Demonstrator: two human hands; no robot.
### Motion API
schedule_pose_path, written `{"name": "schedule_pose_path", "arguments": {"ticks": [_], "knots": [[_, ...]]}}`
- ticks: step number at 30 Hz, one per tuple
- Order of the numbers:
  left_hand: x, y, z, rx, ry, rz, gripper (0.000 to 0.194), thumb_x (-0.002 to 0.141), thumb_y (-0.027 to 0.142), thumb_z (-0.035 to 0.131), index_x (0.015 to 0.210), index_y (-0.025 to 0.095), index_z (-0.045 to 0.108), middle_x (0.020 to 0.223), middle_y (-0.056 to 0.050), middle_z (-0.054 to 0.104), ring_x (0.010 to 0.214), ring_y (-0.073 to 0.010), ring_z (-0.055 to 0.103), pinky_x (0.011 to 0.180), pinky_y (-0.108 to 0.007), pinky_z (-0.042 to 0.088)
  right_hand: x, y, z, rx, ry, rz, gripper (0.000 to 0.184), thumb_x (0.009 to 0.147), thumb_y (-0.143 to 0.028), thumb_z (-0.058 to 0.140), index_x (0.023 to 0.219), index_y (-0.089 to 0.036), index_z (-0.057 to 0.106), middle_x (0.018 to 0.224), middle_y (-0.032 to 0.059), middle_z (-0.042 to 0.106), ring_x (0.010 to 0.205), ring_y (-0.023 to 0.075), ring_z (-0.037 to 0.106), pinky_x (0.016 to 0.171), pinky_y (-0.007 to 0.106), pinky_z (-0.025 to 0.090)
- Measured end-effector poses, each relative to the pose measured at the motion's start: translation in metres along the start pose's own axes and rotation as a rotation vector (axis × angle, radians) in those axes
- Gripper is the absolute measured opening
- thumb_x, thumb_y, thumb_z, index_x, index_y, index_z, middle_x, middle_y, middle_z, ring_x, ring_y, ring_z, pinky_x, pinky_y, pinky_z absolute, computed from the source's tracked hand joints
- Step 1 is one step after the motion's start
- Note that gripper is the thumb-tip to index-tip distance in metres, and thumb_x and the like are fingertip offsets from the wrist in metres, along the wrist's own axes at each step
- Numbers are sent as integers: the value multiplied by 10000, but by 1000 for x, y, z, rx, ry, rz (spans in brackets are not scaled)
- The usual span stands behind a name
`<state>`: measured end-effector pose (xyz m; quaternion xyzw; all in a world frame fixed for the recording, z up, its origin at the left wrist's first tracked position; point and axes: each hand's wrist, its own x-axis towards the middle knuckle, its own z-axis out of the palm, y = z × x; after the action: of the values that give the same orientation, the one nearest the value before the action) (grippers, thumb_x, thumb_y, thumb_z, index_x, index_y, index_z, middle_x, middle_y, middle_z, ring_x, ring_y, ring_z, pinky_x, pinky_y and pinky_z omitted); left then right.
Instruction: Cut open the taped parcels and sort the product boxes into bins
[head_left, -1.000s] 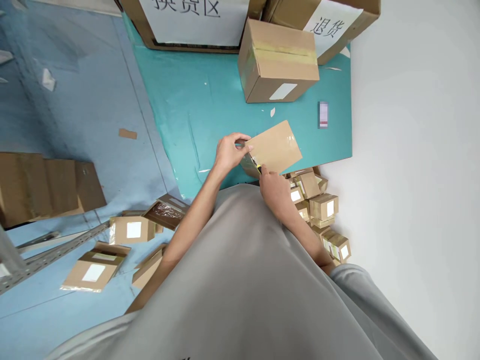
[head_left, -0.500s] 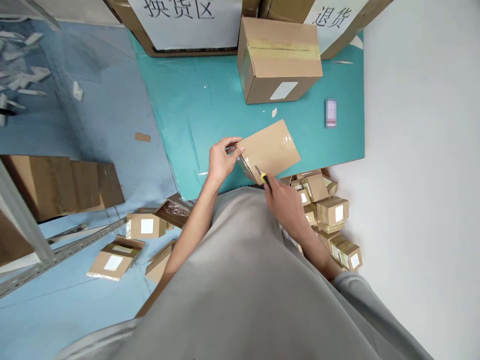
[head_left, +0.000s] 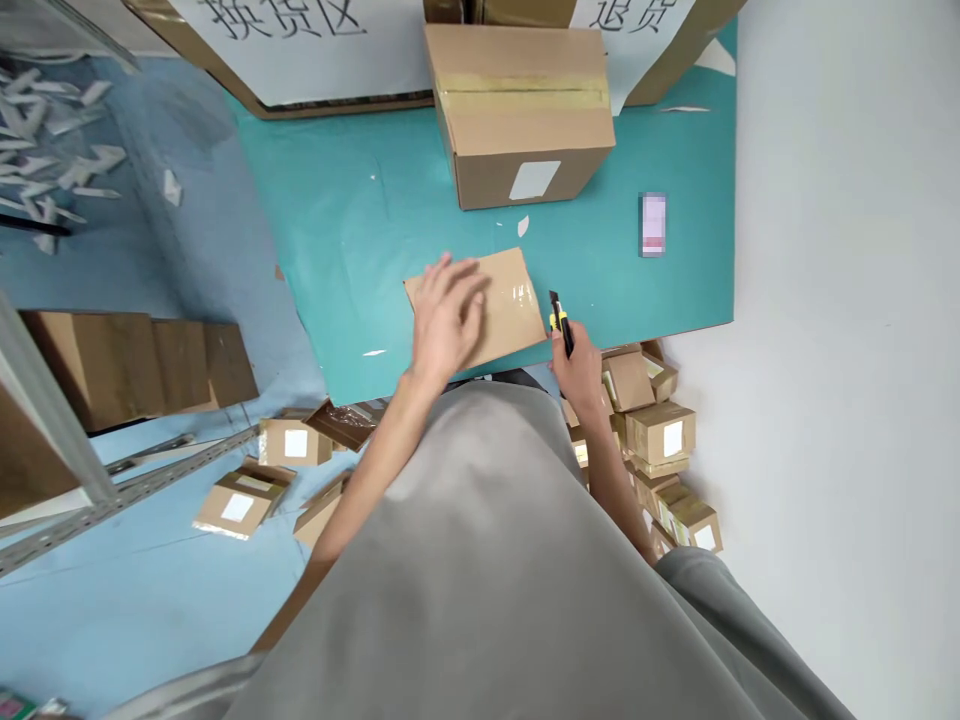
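A small brown box (head_left: 508, 308) lies on the blue-green tabletop (head_left: 345, 240), near the edge by the person's tummy. It has shiny clear tape near its right end. The left hand (head_left: 448, 322) is over the left part of the box, palm down. Its fingers are a bit spread and a little blurry, so I cannot tell how hard they touch the box. The right hand (head_left: 577, 375) is just past the right end of the box. Its fingers are curled around a yellow and black cutter (head_left: 559, 320), pinching it, with the tip pointing up and away from the person.

Past the small box is a little white scrap (head_left: 523, 227). Behind that sits a bigger brown box (head_left: 525, 125), shut, with yellow tape on top and a white label on its front. Two large boxes with white signs, one left (head_left: 315, 55) and one right (head_left: 646, 45), stand behind it. A small flat thing (head_left: 653, 225), pink and white and too blurry to name, lies on the right side of the tabletop.

A pile of brown boxes (head_left: 660, 432) is low down on the right, next to the white wall (head_left: 847, 300). More boxes (head_left: 244, 500) sit on the blue floor (head_left: 112, 620) at the left, near a grey metal rack (head_left: 97, 500).
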<state>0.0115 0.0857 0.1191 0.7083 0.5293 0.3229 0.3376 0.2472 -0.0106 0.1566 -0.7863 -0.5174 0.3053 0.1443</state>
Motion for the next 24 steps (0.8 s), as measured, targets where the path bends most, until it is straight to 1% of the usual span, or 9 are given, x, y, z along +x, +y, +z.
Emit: {"name": "schedule_pose_path", "arguments": {"ticks": [2, 3, 6, 10, 14, 19, 24], "knots": [[4, 19, 18, 59, -108, 65, 387, 1146, 531, 582, 1433, 314, 725, 1645, -79, 666, 1689, -357, 461, 1439, -705, 241, 1, -1, -5, 12, -35, -12, 465, 1198, -519, 379, 1396, -210, 665, 1055, 136, 849, 902, 331, 814, 904, 427, 601], [6, 25, 25, 85, -142, 82, 400, 1148, 546, 575, 1436, 310, 722, 1657, -78, 659, 1692, -360, 457, 1438, -715, 232, 4, -1, -8, 18, -48, -21, 461, 1198, -505, 379, 1403, -211, 669, 1085, 139, 854, 919, 331, 817, 903, 421, 602], [8, 29, 40, 146, -170, 87, 417, 1159, 555, 547, 1419, 286, 731, 1656, -98, 660, 1693, -361, 460, 1437, -704, 251, 15, -4, -13, 19, -78, -71, 439, 1195, -455, 386, 1418, -211, 673, 1195, 143, 856, 991, 326, 812, 927, 403, 596], [6, 23, 43, 194, -144, 76, 390, 1182, 499, 503, 1388, 273, 745, 1611, -105, 693, 1692, -347, 466, 1433, -683, 279, 30, -14, -14, -30, -133, -144, 427, 1190, -398, 389, 1451, -207, 668, 1259, 150, 843, 1097, 335, 793, 961, 393, 581], [4, 21, 46, 204, -126, 69, 377, 1191, 447, 466, 1374, 272, 746, 1597, -105, 703, 1697, -337, 461, 1434, -684, 274, 35, -26, -13, -86, -168, -168, 439, 1185, -336, 372, 1464, -194, 680, 1322, 166, 823, 1167, 340, 781, 977, 386, 575], [3, 19, 49, 195, -115, 73, 369, 1189, 440, 465, 1346, 269, 752, 1618, -110, 694, 1705, -331, 449, 1432, -685, 277, 29, -45, -19, -208, -216, -75, 478, 1186, -291, 353, 1540, -161, 648, 1365, 186, 817, 1169, 347, 790, 978, 392, 577], [2, 15, 47, 151, -137, 63, 354, 1183, 432, 482, 1356, 278, 750, 1641, -115, 676, 1715, -337, 432, 1441, -693, 244, 20, -68, -27, -323, -263, 23, 484, 1201, -264, 337, 1572, -140, 621, 1320, 191, 836, 1166, 360, 813, 960, 389, 580]]}}
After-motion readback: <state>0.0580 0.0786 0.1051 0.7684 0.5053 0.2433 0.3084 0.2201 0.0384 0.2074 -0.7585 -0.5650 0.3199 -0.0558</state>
